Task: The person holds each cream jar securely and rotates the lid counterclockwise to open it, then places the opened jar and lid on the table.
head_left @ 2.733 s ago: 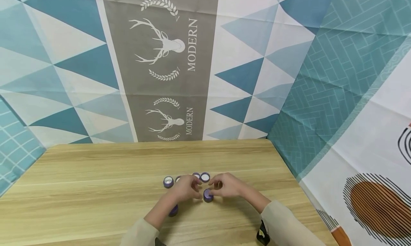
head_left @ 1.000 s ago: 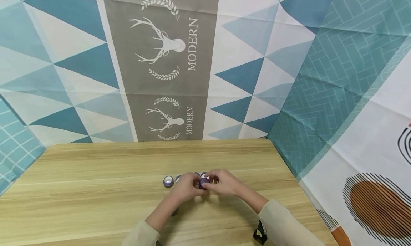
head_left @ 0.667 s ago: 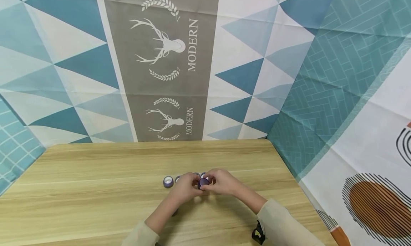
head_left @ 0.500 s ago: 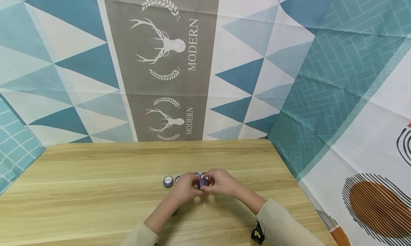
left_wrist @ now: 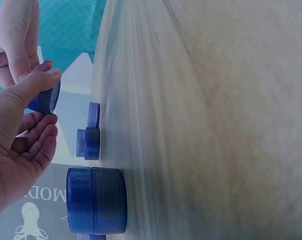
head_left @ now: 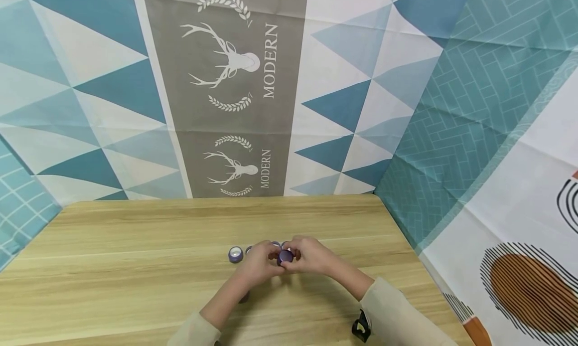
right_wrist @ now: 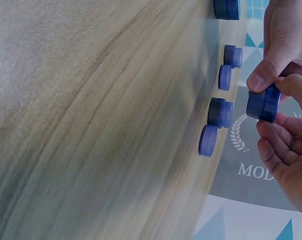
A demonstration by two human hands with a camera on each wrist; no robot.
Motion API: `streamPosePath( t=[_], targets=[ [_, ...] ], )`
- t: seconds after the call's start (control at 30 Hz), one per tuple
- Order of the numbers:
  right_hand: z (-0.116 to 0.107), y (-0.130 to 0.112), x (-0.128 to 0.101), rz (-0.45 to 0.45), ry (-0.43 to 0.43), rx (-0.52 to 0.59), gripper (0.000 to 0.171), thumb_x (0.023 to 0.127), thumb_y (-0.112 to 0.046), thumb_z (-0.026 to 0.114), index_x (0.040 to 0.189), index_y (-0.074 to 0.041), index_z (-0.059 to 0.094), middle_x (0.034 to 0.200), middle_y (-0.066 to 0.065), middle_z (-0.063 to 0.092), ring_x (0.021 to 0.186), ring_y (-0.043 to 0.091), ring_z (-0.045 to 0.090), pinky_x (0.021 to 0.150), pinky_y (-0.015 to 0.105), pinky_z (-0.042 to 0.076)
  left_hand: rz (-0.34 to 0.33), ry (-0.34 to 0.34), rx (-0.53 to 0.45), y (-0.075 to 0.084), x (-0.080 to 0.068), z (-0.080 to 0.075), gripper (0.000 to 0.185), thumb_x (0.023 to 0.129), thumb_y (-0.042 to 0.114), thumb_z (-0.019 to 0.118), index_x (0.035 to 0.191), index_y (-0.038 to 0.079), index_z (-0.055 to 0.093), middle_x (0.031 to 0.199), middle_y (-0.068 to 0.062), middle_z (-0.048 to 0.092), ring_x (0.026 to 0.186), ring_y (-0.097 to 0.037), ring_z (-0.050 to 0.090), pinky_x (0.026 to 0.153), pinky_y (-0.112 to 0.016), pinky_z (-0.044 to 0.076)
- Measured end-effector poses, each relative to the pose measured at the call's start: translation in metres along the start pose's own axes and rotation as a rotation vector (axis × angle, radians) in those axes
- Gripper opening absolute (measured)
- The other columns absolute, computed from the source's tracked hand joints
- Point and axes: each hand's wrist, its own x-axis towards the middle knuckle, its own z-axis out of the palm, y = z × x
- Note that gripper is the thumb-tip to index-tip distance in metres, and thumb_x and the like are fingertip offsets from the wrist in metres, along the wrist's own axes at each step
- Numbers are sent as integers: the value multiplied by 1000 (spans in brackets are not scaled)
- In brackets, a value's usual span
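Observation:
A small round purple jar with its lid on (head_left: pixel 285 257) is held between both hands, raised off the table. My left hand (head_left: pixel 260 262) grips it from the left, thumb on its near side. My right hand (head_left: pixel 311 254) pinches it from the right between thumb and fingers. In the right wrist view, the jar (right_wrist: pixel 263 102) is tilted on its side relative to the camera, with fingertips of both hands around it. Just behind the hands is an uncapped jar (right_wrist: pixel 220 112) with a loose lid (right_wrist: pixel 208 140) beside it.
Farther left stands another uncapped jar (head_left: pixel 236 254), its loose lid (right_wrist: pixel 224 77) alongside. A capped purple jar (left_wrist: pixel 96 200) stands near the left forearm, mostly hidden by it in the head view. The wooden table (head_left: pixel 135 276) ends against a patterned cloth backdrop (head_left: pixel 235 110).
The capped jar stood on the table with the right fingers at it; both hands then lifted it and brought it slightly back and left. Over the last half second the hands barely move.

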Motion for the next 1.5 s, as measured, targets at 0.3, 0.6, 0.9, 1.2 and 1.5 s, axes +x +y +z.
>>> streamPosePath(
  t=[0.3, 0.6, 0.9, 1.2, 1.5],
  targets=[
    [-2, -1, 1, -47, -29, 5, 29, 82, -24, 69, 108, -11, 67, 83, 0, 59, 74, 11, 55, 62, 12, 42, 4, -4, -2, 1, -2, -3, 23, 68, 17, 79, 88, 10, 69, 80, 2, 56, 75, -12, 52, 64, -20, 45],
    [-5, -1, 1, 82, 5, 88, 31, 84, -30, 69, 107, -9, 68, 81, -2, 64, 73, 12, 60, 62, 15, 46, -71, -17, -34, 1, 0, -4, 26, 69, 23, 81, 88, 9, 70, 84, 1, 59, 81, -13, 58, 72, -24, 50],
    [-9, -6, 5, 23, -5, 32, 24, 81, -21, 70, 101, -7, 69, 83, 1, 64, 75, 13, 60, 64, 14, 46, -73, 6, -54, 2, -1, -5, 28, 68, 23, 81, 90, 9, 70, 82, 2, 58, 79, -11, 56, 68, -20, 47],
    [-9, -6, 5, 33, -11, -8, 31, 84, -28, 68, 109, -9, 67, 94, 2, 63, 84, 15, 61, 69, 17, 48, -102, 26, -76, 2, -2, -6, 30, 69, 16, 78, 95, 4, 70, 85, 0, 59, 80, -13, 59, 71, -22, 50],
    [-10, -7, 7, 33, -2, -5, 29, 82, -26, 69, 106, -8, 68, 88, 1, 64, 78, 15, 61, 65, 15, 46, -94, 54, -51, 2, -2, -6, 28, 70, 18, 79, 94, 5, 70, 84, 1, 59, 80, -14, 58, 72, -25, 50]
  ],
)
